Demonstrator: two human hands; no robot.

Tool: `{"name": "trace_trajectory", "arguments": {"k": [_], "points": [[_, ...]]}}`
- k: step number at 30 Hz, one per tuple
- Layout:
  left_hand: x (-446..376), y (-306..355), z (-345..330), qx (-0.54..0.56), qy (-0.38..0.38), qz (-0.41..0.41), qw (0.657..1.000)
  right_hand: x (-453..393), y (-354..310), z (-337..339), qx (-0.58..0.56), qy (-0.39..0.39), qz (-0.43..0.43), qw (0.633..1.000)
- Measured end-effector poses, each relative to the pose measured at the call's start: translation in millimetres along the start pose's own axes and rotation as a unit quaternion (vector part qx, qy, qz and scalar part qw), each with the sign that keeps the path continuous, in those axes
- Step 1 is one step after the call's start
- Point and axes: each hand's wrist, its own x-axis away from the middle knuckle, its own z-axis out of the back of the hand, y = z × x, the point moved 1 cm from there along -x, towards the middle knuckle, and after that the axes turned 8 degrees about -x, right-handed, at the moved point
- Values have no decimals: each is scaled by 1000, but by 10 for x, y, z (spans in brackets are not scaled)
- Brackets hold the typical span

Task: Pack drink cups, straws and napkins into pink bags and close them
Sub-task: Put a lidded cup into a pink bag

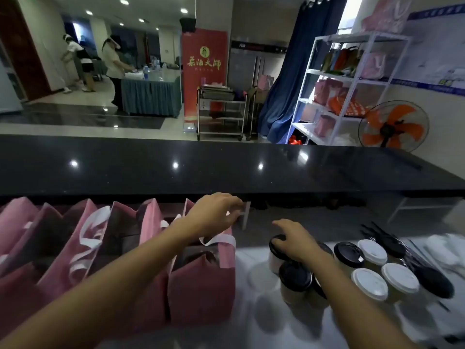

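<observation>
Two hands work over the white surface (254,321). The left hand (214,214) reaches above the nearest pink non-woven fabric bag (201,288), fingers curled; whether its grip holds anything cannot be told. The right hand (294,241) rests, fingers spread, on the black-lidded translucent plastic drink cups (295,279), apparently closing on none. White-lidded cups (370,283) stand just beside them. Judgement: filled cups are likely heavy and slippery with soft walls; take hold around the body below the lid, keeping upright. The bag is limp; hold its white strap handles (221,239).
</observation>
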Motion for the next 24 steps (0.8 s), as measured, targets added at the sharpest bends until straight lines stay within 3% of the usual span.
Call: {"name": "trace_trajectory", "arguments": {"k": [5,13,20,24], "points": [[-81,31,-229,24,-23,44,998,-180,274,-118,44,-70,-24,996],[217,-65,-350,18,43,144,989,-414,556,-372,51,-167,-20,984],[623,38,-361,19,44,192,980,-526,573,-381,31,-136,14,990],[840,77,-393,-1,50,209,977,-535,379,-127,-41,-54,75,995]]}}
